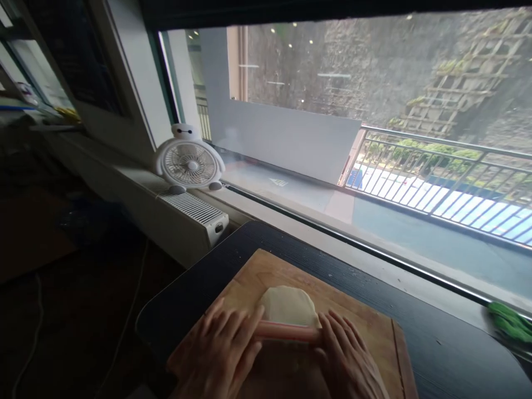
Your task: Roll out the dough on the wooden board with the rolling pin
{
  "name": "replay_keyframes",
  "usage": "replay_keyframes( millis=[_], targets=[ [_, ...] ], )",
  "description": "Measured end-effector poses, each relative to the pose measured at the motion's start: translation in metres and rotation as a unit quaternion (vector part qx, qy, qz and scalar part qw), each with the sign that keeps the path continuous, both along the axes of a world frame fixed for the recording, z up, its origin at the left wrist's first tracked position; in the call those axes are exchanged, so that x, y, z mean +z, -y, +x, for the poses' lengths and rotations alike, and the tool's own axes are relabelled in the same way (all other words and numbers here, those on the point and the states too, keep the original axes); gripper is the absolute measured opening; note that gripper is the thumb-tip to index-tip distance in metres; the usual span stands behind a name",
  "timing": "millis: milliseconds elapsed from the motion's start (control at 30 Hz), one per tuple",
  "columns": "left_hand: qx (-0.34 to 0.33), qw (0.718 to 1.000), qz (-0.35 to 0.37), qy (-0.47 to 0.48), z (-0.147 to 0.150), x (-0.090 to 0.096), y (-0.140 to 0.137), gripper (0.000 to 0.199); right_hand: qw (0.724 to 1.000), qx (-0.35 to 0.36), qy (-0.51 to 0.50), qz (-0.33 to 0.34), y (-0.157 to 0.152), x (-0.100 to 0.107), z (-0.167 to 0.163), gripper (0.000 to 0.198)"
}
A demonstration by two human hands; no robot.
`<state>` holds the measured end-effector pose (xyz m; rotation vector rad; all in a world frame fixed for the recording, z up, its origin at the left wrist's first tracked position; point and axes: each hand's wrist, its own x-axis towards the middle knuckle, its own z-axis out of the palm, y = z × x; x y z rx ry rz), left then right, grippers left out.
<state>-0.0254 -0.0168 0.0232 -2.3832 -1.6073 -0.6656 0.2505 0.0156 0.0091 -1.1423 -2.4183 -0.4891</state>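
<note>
A flat, pale round of dough (288, 305) lies on a wooden cutting board (249, 277). Across its near edge runs a pinkish rolling pin (286, 332), with only its middle stretch showing. My left hand (222, 346) covers the pin's left end, thumb on the near side and fingers on the far side. Over the right end rests my right hand (347, 354), its fingers pointing forward and closed together on the pin. Both palms hide the pin's ends, and the near part of the board is in shadow.
The board sits on a dark table (166, 310) beside a large window (332, 111). A white fan (192, 163) stands at the sill over a white radiator (195, 213). Some green cloth-like material (509, 321) lies at the right edge. Cables (128, 316) hang at left.
</note>
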Motion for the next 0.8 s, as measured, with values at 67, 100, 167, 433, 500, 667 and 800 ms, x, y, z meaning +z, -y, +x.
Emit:
replay_keyframes(
  millis=[67, 100, 167, 433, 500, 667, 800],
  targets=[
    [0.02, 1.0, 0.007, -0.012, -0.007, -0.006, 0.012, 0.05, 0.995, -0.017, -0.002, -0.096, -0.027, 0.016, -0.017, 0.038],
    [0.029, 1.0, 0.003, -0.012, -0.008, -0.007, 0.014, 0.049, 0.989, -0.028, -0.004, -0.145, -0.042, 0.025, -0.027, 0.036],
    [0.042, 0.999, 0.002, 0.002, -0.008, -0.006, 0.01, 0.046, 0.976, -0.042, -0.014, -0.211, -0.073, 0.039, -0.051, 0.037],
    [0.043, 0.999, -0.022, 0.02, -0.009, 0.008, -0.004, 0.037, 0.961, -0.068, -0.011, -0.266, -0.114, 0.049, -0.1, 0.049],
    [0.03, 0.999, -0.017, 0.012, -0.008, 0.003, 0.002, 0.04, 0.968, -0.045, -0.001, -0.247, -0.09, 0.044, -0.09, 0.046],
    [-0.019, 0.998, 0.038, 0.038, -0.002, -0.011, 0.012, 0.04, 0.983, -0.005, 0.049, -0.179, -0.046, 0.028, -0.056, 0.048],
    [-0.006, 0.997, 0.019, 0.072, -0.007, -0.007, 0.007, 0.035, 0.981, -0.022, 0.034, -0.191, -0.068, 0.033, -0.077, 0.043]
  ],
)
